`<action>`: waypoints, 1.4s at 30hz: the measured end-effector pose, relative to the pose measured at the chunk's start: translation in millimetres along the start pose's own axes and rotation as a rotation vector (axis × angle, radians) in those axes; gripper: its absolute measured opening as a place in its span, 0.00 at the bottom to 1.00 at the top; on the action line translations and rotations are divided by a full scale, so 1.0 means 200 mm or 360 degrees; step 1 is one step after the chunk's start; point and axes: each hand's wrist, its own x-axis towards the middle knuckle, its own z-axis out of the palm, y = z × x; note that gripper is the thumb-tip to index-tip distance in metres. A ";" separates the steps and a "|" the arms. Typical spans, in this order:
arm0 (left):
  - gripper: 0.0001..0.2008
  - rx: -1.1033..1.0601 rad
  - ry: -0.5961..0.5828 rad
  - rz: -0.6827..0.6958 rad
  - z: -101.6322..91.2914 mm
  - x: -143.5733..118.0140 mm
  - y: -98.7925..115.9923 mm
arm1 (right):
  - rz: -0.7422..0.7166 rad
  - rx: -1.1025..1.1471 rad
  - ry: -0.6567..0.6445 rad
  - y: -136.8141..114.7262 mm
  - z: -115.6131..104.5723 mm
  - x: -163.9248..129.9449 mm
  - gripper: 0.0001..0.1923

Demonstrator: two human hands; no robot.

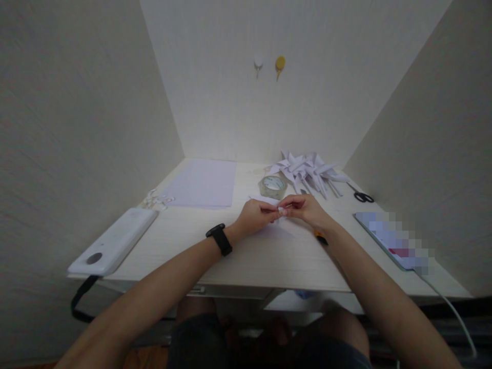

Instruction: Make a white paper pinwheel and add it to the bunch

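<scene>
My left hand (257, 215), with a black watch on its wrist, meets my right hand (306, 209) above the middle of the desk. Both are closed, fingertips pinching a small white piece of paper (282, 210) between them; most of it is covered by the fingers. Just behind the hands stands a roll of clear tape (272, 186). A pile of folded white paper pinwheels (307, 169) lies farther back on the right. Under my right forearm, a yellow and black tool (320, 236) is partly hidden, and I cannot make out its kind.
A stack of white paper sheets (205, 182) lies at the back left, with small white scraps (158, 199) beside it. A white device (115, 241) with a black strap rests at the left edge. On the right are black-handled scissors (363, 197) and a cabled phone (388, 241). Walls enclose three sides.
</scene>
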 end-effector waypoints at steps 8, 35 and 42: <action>0.09 0.0556 0.0041 -0.0174 -0.02 -0.02 0.06 | 0.0082 -0.0100 -0.0178 -0.02 -0.04 -0.01 0.17; 0.28 0.1378 -0.0602 0.0224 -0.07 0.22 0.14 | 0.0455 0.0108 -0.1023 0.02 0.01 -0.03 0.18; 0.18 0.1029 -0.0725 0.0074 -0.18 0.22 0.20 | 0.0504 0.0043 -0.1035 0.01 -0.01 -0.03 0.23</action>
